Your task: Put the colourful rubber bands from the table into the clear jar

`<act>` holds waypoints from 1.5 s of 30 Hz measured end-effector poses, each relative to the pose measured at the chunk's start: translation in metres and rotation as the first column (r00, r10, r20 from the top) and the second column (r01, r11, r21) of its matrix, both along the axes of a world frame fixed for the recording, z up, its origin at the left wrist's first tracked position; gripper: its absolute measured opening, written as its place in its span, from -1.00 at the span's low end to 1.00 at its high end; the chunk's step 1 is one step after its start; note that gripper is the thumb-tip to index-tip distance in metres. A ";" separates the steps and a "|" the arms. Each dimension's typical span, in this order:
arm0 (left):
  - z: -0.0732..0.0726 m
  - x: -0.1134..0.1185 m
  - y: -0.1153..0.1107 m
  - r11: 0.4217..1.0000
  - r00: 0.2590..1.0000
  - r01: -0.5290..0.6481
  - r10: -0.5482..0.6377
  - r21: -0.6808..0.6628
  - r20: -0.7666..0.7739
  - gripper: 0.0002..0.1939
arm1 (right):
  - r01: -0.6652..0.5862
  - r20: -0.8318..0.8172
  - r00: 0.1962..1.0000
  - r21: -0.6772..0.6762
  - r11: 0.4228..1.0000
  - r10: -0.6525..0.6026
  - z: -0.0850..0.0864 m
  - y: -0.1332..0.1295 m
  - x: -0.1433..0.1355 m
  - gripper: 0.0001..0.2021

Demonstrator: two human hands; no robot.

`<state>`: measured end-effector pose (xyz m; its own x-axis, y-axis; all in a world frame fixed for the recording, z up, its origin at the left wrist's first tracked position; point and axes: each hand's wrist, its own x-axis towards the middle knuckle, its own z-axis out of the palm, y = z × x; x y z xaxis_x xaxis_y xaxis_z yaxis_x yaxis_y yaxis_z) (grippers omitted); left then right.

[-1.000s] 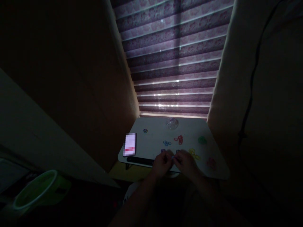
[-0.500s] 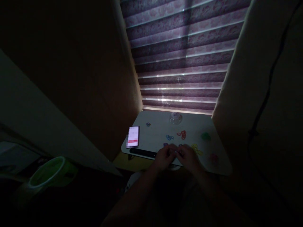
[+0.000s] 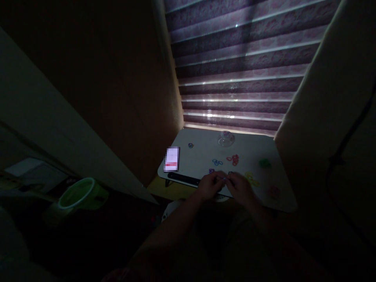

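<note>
My left hand [image 3: 210, 185] and my right hand [image 3: 238, 185] meet over the front edge of the white table [image 3: 202, 137]. Fingers of both hands are pinched together around something small, too dark and tiny to name. Just beyond my left hand lie purple rings [image 3: 211, 171]. Blue rings [image 3: 217, 162] and red rings [image 3: 235, 159] lie farther back. Yellow rings [image 3: 251, 179] spread beside my right hand. A green pile [image 3: 264, 163] and a dim reddish pile [image 3: 273, 191] are at the right.
A phone [image 3: 172, 159] lies at the table's left, with a long black bar [image 3: 183, 179] along the front edge. A clear round container [image 3: 226, 139] stands at the back near a small ring cluster [image 3: 190, 145]. A green bin [image 3: 84, 194] is at lower left, and blinds [image 3: 235, 78] hang behind.
The view has shifted, so the table and hands appear slightly higher and farther right. Both hands stay together, fingers still pinched.
</note>
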<state>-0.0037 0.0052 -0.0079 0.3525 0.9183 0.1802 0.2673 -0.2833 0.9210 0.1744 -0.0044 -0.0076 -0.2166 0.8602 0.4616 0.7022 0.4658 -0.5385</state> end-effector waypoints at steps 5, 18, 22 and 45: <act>0.002 0.000 0.000 0.999 0.998 -0.016 0.018 0.032 -0.063 -0.74 | -0.007 -0.061 0.998 -0.015 1.000 0.006 0.001 -0.002 0.002 -0.83; 0.006 -0.001 0.000 0.998 0.995 -0.023 0.030 0.064 -0.096 -0.78 | 0.027 0.001 1.000 0.012 1.000 -0.027 0.006 -0.003 -0.003 -0.75; 0.006 0.000 0.000 0.998 0.997 -0.022 0.026 0.063 -0.066 -0.77 | 0.014 -0.010 1.000 0.015 1.000 -0.013 0.005 -0.002 -0.002 -0.75; 0.009 0.001 -0.003 0.995 0.994 -0.095 0.097 0.042 -0.046 -0.88 | 0.034 -0.063 0.998 0.043 0.999 -0.031 0.003 -0.003 0.000 -0.88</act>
<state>-0.0030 0.0023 0.0011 0.2721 0.9408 0.2024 0.3389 -0.2905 0.8949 0.1739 -0.0077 -0.0050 -0.1587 0.8448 0.5110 0.6830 0.4676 -0.5611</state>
